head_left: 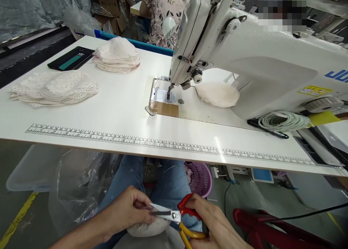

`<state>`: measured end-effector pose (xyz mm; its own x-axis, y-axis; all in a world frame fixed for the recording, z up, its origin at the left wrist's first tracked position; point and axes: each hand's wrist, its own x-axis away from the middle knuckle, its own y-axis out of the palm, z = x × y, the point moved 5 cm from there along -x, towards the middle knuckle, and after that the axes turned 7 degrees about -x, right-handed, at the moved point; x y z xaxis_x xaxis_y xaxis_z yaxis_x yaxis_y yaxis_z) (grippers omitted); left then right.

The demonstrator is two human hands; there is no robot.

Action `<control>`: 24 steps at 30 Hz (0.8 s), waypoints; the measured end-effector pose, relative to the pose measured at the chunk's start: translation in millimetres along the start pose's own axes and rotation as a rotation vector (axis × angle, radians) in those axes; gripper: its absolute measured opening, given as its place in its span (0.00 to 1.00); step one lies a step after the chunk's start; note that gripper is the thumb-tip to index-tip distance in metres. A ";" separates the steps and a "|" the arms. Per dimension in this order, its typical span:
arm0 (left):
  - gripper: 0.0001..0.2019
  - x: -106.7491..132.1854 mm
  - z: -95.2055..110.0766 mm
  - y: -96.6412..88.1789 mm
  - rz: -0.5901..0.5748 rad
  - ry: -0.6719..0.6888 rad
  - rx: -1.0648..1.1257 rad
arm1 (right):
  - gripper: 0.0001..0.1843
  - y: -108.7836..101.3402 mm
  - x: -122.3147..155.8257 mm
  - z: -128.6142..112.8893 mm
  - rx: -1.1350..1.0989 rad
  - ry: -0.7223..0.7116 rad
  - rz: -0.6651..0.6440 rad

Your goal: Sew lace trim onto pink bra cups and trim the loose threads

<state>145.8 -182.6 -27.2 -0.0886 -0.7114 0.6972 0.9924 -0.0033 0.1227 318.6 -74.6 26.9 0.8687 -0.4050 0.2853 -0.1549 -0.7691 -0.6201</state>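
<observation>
Over my lap, my right hand (pixel 208 220) grips a pair of scissors (pixel 174 215) with one red and one yellow handle. The blades are slightly apart and point left, toward my left hand (pixel 130 211). With its thumb and fingers pinched, my left hand holds a cream-white rounded fabric piece (pixel 148 229). That piece hangs below the blades, partly covered by my fingers. Whether the blades touch the fabric I cannot tell.
A white sewing machine (pixel 252 57) stands on the white table (pixel 122 118), with a fabric piece (pixel 217 93) under its arm. Fabric stacks (pixel 54 87) and a black phone-like item (pixel 71 58) lie left. A purple basket (pixel 201 180) is below. A person in a floral top (pixel 160 9) is beyond.
</observation>
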 end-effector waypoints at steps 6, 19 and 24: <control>0.11 0.3 3.2 -1.7 -0.024 0.003 0.022 | 0.21 -3.7 -1.8 -2.7 -0.018 -0.003 -0.044; 0.12 0.7 2.9 -0.8 -0.027 -0.011 0.007 | 0.23 1.2 -3.0 3.5 -0.004 0.066 -0.147; 0.14 1.4 4.6 -1.8 -0.037 -0.035 -0.012 | 0.21 0.5 -4.7 5.4 -0.013 0.067 -0.166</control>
<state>143.6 -180.3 -23.2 -0.1285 -0.6853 0.7168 0.9893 -0.0380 0.1410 317.0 -70.3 21.3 0.8497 -0.3036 0.4311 -0.0183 -0.8341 -0.5512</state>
